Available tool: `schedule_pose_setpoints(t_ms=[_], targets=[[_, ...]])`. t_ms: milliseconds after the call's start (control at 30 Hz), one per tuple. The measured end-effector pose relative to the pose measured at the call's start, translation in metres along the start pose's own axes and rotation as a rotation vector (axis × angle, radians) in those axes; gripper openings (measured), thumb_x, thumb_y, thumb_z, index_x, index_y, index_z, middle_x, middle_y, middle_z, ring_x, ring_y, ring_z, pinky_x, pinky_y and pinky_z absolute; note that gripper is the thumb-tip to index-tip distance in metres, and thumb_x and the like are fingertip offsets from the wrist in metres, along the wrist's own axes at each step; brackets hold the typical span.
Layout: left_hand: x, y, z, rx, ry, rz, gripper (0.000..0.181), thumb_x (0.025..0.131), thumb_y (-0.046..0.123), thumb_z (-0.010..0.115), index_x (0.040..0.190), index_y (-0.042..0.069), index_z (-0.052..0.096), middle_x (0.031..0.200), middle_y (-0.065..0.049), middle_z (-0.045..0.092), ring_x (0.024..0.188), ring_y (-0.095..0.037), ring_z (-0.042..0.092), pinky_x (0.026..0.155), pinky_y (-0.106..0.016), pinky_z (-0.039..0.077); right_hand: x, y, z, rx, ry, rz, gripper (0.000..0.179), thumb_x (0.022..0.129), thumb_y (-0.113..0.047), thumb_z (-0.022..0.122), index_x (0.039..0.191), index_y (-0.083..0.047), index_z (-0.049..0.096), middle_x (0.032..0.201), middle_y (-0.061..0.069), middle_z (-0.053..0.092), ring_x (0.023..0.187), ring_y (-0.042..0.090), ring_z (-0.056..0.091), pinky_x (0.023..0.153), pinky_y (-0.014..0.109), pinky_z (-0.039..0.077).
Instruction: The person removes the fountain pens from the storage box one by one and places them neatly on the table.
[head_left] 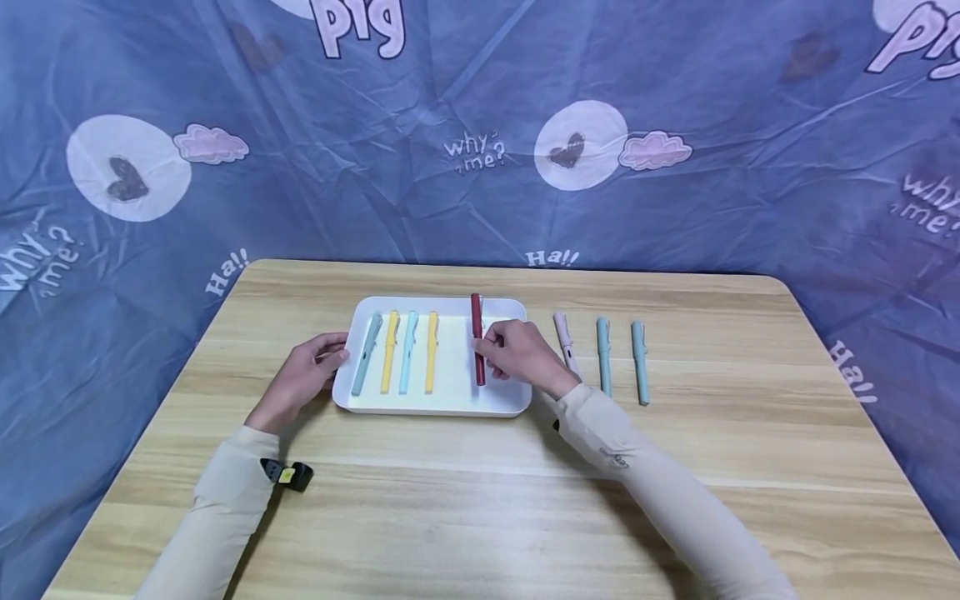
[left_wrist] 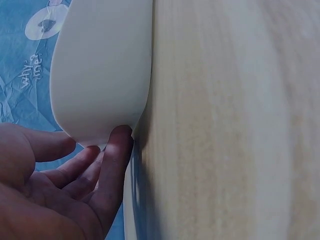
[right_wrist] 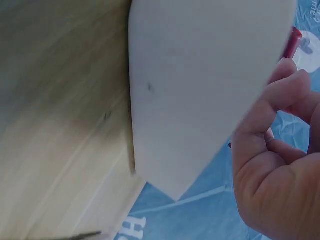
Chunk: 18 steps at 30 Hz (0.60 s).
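A white tray (head_left: 455, 354) lies on the table. My left hand (head_left: 302, 371) holds it by its left end, with the thumb at the rim and fingertips (left_wrist: 120, 134) against the outer wall. Over the tray's right part, my right hand (head_left: 517, 354) pinches a dark red pen (head_left: 476, 312) between thumb and fingers. In the right wrist view only one end of the red pen (right_wrist: 293, 42) shows past the fingers. Side by side in the tray's left half lie a teal pen (head_left: 366, 357), a yellow pen (head_left: 389, 354), a light blue pen (head_left: 408, 354) and a second yellow pen (head_left: 431, 354).
Right of the tray, a pale lilac pen (head_left: 563, 333) lies partly hidden by my right arm. Beside it are a teal pen (head_left: 603, 350) and another teal pen (head_left: 640, 362). The wooden table (head_left: 450, 500) ends at a blue printed cloth (head_left: 480, 217) behind.
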<state>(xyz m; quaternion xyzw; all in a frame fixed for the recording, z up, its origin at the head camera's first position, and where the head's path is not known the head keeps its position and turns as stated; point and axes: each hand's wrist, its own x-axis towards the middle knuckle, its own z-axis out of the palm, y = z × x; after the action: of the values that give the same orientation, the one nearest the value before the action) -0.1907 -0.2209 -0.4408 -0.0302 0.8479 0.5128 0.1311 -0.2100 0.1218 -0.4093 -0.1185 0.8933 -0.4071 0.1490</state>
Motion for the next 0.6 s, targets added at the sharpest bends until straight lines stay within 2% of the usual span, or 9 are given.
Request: schedule_pose_setpoints(t_ms=[200, 267, 333, 433, 500, 567, 600], targets=[[0.0, 0.0, 0.0, 0.005, -0.009, -0.004, 0.051, 0.112, 0.017, 0.046, 0.157, -0.004, 0.037, 0.147, -0.027, 0.049, 0.13, -0.037, 0.052, 0.089, -0.026, 0.055, -0.008, 0.006, -0.011, 0.015, 0.031, -0.007, 0.029, 0.103, -0.027, 0.065, 0.083, -0.007, 0.067, 0.065, 0.005, 0.065, 0.056, 0.017, 0.064, 0.056, 0.031, 0.052], [0.0, 0.0, -0.001, 0.005, -0.012, -0.005, 0.051, 0.112, 0.018, 0.046, 0.157, -0.004, 0.037, 0.147, -0.027, 0.048, 0.131, -0.037, 0.052, 0.09, -0.026, 0.055, -0.011, 0.008, -0.014, -0.002, 0.041, -0.012, 0.029, 0.103, -0.027, 0.066, 0.083, -0.007, 0.066, 0.063, 0.004, 0.065, 0.055, 0.017, 0.063, 0.06, 0.032, 0.05], [0.0, 0.0, -0.001, 0.001, -0.016, -0.006, 0.051, 0.112, 0.018, 0.046, 0.158, -0.004, 0.036, 0.147, -0.027, 0.048, 0.13, -0.037, 0.053, 0.089, -0.026, 0.055, -0.013, 0.012, -0.017, -0.014, 0.05, -0.018, 0.029, 0.103, -0.028, 0.066, 0.082, -0.008, 0.066, 0.063, 0.003, 0.065, 0.054, 0.016, 0.063, 0.073, 0.034, 0.049], [0.0, -0.001, -0.001, 0.001, -0.016, 0.003, 0.051, 0.112, 0.018, 0.046, 0.157, -0.004, 0.037, 0.147, -0.027, 0.049, 0.13, -0.037, 0.053, 0.088, -0.026, 0.056, -0.016, 0.016, -0.021, -0.005, 0.059, -0.02, 0.029, 0.104, -0.027, 0.066, 0.081, -0.008, 0.066, 0.065, 0.003, 0.065, 0.057, 0.018, 0.064, 0.078, 0.037, 0.054], [0.0, -0.001, -0.001, -0.002, -0.017, 0.007, 0.051, 0.112, 0.017, 0.046, 0.157, -0.005, 0.037, 0.146, -0.028, 0.049, 0.129, -0.038, 0.053, 0.088, -0.026, 0.056, -0.019, 0.017, -0.024, 0.014, 0.06, -0.016, 0.029, 0.103, -0.026, 0.065, 0.082, -0.007, 0.066, 0.067, 0.005, 0.065, 0.059, 0.022, 0.066, 0.075, 0.037, 0.058], [0.0, -0.001, -0.001, -0.007, -0.019, 0.01, 0.051, 0.112, 0.017, 0.046, 0.157, -0.005, 0.036, 0.147, -0.028, 0.048, 0.13, -0.038, 0.053, 0.09, -0.027, 0.056, -0.021, 0.019, -0.027, 0.036, 0.06, -0.009, 0.028, 0.103, -0.025, 0.065, 0.082, -0.007, 0.066, 0.069, 0.007, 0.065, 0.062, 0.025, 0.067, 0.061, 0.038, 0.06], [-0.001, -0.001, -0.001, -0.01, -0.021, 0.009, 0.051, 0.113, 0.017, 0.046, 0.157, -0.005, 0.036, 0.147, -0.028, 0.048, 0.13, -0.038, 0.054, 0.09, -0.027, 0.057, -0.022, 0.02, -0.028, 0.041, 0.061, -0.007, 0.028, 0.104, -0.025, 0.065, 0.083, -0.007, 0.066, 0.07, 0.008, 0.066, 0.063, 0.027, 0.067, 0.06, 0.036, 0.06]])
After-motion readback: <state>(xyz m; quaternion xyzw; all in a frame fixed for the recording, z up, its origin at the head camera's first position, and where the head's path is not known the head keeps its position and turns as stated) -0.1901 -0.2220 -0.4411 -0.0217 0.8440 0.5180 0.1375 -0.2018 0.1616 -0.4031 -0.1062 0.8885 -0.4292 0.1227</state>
